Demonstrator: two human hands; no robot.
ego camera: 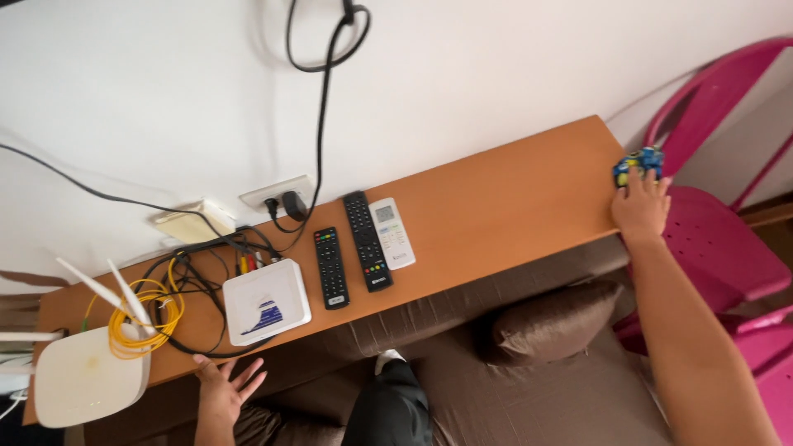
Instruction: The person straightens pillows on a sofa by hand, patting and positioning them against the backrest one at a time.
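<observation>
My right hand [640, 206] reaches to the far right end of the wooden shelf [504, 198], its fingers resting on a small blue and yellow toy car [637, 163] at the shelf's corner. My left hand [229, 390] hovers with fingers spread and nothing in it, just below the shelf's front edge, nearest a white set-top box [266, 302]. Two black remotes [330, 266] [367, 239] and a white remote [391, 233] lie side by side in the middle of the shelf.
A white router [87, 373] with antennas sits at the left end beside coiled yellow cable [140, 322] and black cables. A wall socket [277, 196] holds plugs. A pink chair [719, 239] stands at right; a brown sofa with cushion [553, 318] lies below.
</observation>
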